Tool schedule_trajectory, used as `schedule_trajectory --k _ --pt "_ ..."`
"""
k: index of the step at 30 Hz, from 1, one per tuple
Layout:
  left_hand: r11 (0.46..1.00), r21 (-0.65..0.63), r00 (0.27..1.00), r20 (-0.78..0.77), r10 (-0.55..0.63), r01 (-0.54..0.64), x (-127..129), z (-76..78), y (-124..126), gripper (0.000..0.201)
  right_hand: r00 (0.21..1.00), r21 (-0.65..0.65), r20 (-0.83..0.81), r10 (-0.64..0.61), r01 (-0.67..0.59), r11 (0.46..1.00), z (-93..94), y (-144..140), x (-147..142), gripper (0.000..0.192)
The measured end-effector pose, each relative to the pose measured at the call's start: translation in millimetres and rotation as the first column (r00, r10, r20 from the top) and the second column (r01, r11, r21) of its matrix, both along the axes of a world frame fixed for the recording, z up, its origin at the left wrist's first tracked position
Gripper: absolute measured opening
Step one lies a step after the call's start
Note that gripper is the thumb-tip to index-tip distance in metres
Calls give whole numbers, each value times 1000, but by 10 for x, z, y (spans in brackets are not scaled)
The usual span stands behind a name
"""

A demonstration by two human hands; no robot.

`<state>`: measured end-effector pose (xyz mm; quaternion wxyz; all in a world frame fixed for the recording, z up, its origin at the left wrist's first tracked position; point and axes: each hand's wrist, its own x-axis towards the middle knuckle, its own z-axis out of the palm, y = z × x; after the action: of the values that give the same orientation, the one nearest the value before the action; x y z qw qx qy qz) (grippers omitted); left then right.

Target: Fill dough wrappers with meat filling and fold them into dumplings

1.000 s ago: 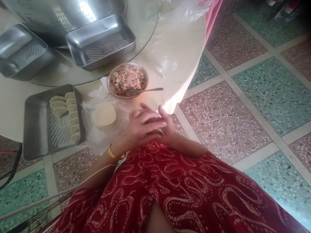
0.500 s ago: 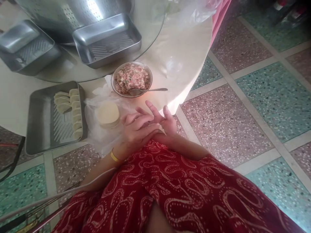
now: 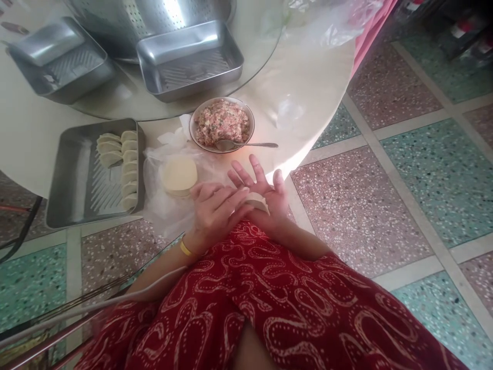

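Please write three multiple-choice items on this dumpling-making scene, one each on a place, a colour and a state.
1. Where does the spoon lie?
A. on the rim of the bowl of filling
B. in the tray of dumplings
C. on the floor

2. What colour is the band on the left wrist?
A. green
B. yellow
C. black

3. How does the right hand stand?
A. shut in a fist
B. flat on the table
C. open, fingers spread, a dumpling in the palm

Answers: 1 A, its bowl end rests in the filling, the handle pointing right. 2 B, the wristband is yellow. 3 C, the left hand pinches the dumpling lying there.
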<state>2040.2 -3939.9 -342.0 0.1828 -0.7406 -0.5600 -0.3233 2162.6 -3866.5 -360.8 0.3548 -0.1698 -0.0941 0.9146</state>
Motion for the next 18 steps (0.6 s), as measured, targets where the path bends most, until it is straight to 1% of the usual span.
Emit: schedule_trajectory --k 2,4,7,10,11,13,15,18 --pt "999 -22 999 -2 43 -43 -15 3 -26 26 1000 8 10 -11 11 1000 16 9 -4 58" --pt "997 -65 999 23 42 -40 -33 -5 -50 20 1000 18 15 -16 16 1000 34 8 -13 58" --pt "993 -121 996 84 13 -3 -57 -26 -80 10 999 31 32 -16 15 999 72 -9 -38 56" --pt "991 -136 994 108 29 -14 -84 -18 -121 12 998 35 61 -9 6 999 133 -22 -74 55" --pt "990 -138 994 105 40 -25 -95 -5 -140 16 997 31 73 1 -4 1000 157 -25 -89 56" --pt "988 -149 994 96 45 -31 -121 38 -185 30 995 19 87 40 -42 999 205 -36 -125 56" --pt "985 -173 996 89 17 -1 -154 96 -236 41 990 11 84 112 -113 994 244 -58 -175 55" --pt "966 -249 996 78 -53 71 -231 203 -311 42 975 16 61 214 -215 977 274 -122 -290 53"
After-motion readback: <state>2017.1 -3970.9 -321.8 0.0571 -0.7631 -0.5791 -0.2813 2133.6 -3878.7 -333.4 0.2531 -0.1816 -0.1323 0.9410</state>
